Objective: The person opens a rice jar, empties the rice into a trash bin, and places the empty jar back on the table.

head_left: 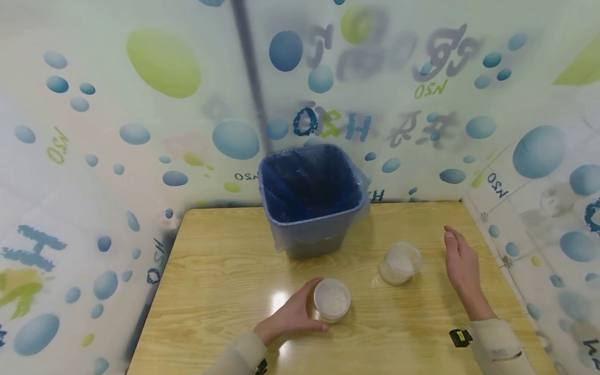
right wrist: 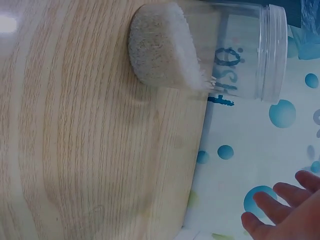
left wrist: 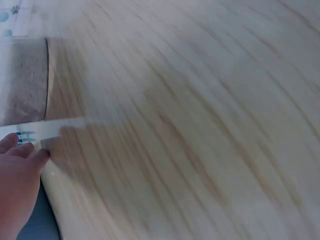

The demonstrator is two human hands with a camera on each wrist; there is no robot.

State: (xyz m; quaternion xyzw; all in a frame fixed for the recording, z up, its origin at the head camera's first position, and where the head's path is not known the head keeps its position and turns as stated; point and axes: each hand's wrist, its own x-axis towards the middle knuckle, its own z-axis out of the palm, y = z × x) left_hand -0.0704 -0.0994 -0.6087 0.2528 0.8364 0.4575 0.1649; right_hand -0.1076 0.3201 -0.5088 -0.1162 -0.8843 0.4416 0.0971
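A clear round jar point(head_left: 332, 299) with a whitish top stands at the front middle of the table. My left hand point(head_left: 296, 311) is at its left side, thumb and fingers spread around it, a gap showing between palm and jar. In the left wrist view, the jar point(left wrist: 22, 80) appears above the fingers, blurred and cut off by the frame. Farther right is a second clear jar point(head_left: 400, 264), partly filled with pale rice-like grains point(right wrist: 165, 47). To its right my right hand point(head_left: 461, 260) hovers apart from it, fingers loosely extended and holding nothing.
A blue bin point(head_left: 311, 234) with a clear plastic liner stands at the back middle of the wooden table point(head_left: 220, 260). Walls covered with blue and green dots point(head_left: 236, 139) rise close behind the table and along both sides.
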